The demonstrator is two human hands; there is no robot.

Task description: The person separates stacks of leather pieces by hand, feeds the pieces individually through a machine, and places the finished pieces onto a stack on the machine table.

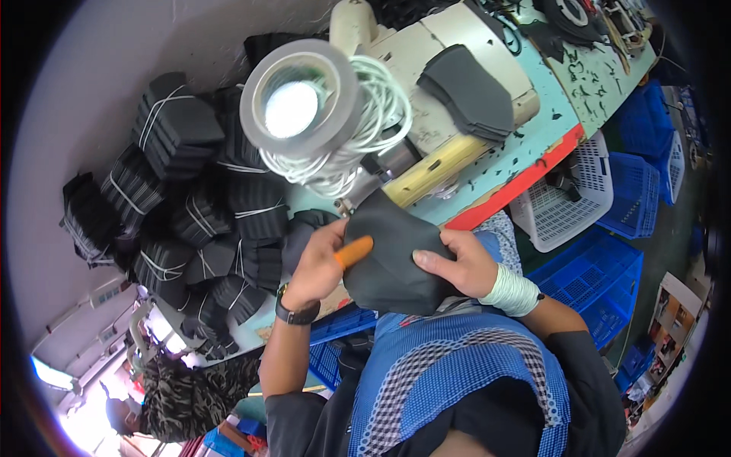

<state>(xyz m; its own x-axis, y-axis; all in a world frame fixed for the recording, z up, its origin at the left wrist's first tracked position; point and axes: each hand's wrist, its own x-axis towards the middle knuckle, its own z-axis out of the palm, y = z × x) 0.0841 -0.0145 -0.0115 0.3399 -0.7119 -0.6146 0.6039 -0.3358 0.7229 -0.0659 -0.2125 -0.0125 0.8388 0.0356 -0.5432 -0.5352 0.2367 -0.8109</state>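
Observation:
A dark grey fabric piece (396, 263) with rounded edges is held between my two hands above my lap. My left hand (314, 265), an orange cover on its thumb, grips the piece's left edge. On the other side, my right hand (462, 263) pinches the right edge, thumb on top and fingers hidden beneath. White cord (512, 292) is wound round my right wrist. Just beyond the fabric is a beige sewing machine (449, 114), and the fabric's far edge lies close to its working end. A small stack of dark grey pieces (472, 95) rests on the machine.
Several dark bundles tied with white cord (179, 126) are piled at the left. A round lamp-like ring (255, 103) and a white cord coil (384, 80) stand over the machine. White (601, 190) and blue baskets (636, 186) are at the right. Another person (186, 396) is at lower left.

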